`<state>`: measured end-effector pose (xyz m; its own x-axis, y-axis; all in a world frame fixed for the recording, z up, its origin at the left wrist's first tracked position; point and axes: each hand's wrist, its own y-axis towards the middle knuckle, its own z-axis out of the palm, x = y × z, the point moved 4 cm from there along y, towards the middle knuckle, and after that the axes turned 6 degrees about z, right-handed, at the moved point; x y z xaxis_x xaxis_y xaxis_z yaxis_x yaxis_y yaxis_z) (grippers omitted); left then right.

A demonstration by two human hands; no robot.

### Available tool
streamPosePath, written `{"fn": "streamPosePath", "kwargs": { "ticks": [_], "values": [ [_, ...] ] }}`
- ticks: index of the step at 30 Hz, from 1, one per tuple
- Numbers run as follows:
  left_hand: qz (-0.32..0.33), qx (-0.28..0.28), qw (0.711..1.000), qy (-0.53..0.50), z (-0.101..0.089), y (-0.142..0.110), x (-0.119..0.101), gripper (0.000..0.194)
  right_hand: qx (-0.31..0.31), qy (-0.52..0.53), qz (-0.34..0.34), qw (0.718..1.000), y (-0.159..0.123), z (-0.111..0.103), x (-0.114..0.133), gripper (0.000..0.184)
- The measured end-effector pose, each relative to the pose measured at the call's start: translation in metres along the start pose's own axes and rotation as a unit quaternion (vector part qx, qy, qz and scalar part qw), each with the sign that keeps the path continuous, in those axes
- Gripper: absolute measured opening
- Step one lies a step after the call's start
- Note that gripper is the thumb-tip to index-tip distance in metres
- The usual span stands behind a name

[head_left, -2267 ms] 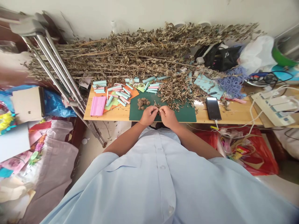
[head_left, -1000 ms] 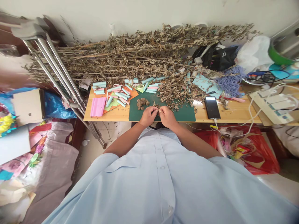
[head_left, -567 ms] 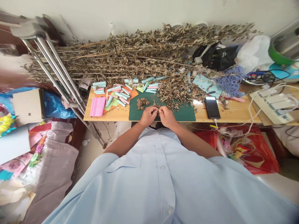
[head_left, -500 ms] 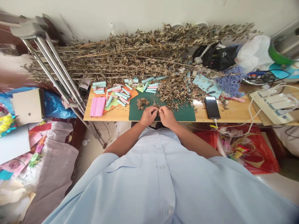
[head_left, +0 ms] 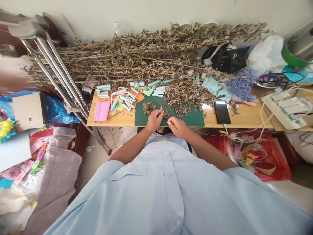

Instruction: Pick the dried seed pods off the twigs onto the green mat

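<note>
Above the near part of the green mat (head_left: pixel 141 119) my left hand (head_left: pixel 154 120) is closed in a pinch, its fingertips beside a small heap of dried leaf bits (head_left: pixel 165 113). What those fingers hold is too small to name. My right hand (head_left: pixel 179 126) is curled with thumb and forefinger together near the mat's front edge, a short gap to the right of the left hand; I cannot make out anything in it. Several brown crumbly balls (head_left: pixel 148 107) sit on the mat just beyond my left hand. Loose dried leaves (head_left: pixel 182 99) spread over the mat's far right.
Long dried stalks (head_left: pixel 117 62) lie along the back of the wooden table (head_left: pixel 110 123). Pale blue and pink paper rolls (head_left: pixel 127 98) are at the left. A phone (head_left: pixel 222 112) on a cable, blue cord (head_left: pixel 242 83) and a power strip (head_left: pixel 285 107) lie right. Crutches (head_left: pixel 58 68) lean at the left.
My hands were together over the mat. Now they are apart: the right hand has drawn back toward me and slightly right, and the left stays nearly in place. More of the leaf heap shows.
</note>
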<state>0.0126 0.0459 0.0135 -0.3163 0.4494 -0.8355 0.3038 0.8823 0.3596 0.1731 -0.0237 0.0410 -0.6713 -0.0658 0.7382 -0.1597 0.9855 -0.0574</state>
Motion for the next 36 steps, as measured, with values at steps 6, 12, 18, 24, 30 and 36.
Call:
{"fn": "streamPosePath", "kwargs": {
  "ticks": [6,12,18,24,30,36],
  "values": [
    [-0.006,-0.002,1.000,0.003,0.001,0.000,0.003,0.016,0.074,-0.112,-0.004,0.991,-0.019,0.012,-0.017,0.013],
    [-0.008,-0.008,1.000,0.004,0.002,0.001,0.004,0.015,0.058,-0.143,0.023,0.988,-0.022,0.012,-0.026,0.013],
    [-0.014,-0.019,1.000,0.001,0.002,0.001,0.004,0.014,0.029,-0.100,-0.045,0.994,-0.026,0.010,-0.023,0.026],
    [-0.012,-0.034,0.999,0.010,0.003,0.005,0.003,0.020,-0.006,-0.081,-0.046,0.996,-0.030,0.007,-0.029,0.021],
    [0.052,-0.023,0.997,0.046,0.007,0.015,0.005,0.026,-0.038,-0.056,-0.050,0.996,-0.029,-0.001,-0.028,0.020],
    [0.080,-0.023,0.994,0.068,0.010,0.019,0.003,0.021,-0.103,-0.044,-0.040,0.993,-0.025,-0.009,-0.031,0.020]
  ]
}}
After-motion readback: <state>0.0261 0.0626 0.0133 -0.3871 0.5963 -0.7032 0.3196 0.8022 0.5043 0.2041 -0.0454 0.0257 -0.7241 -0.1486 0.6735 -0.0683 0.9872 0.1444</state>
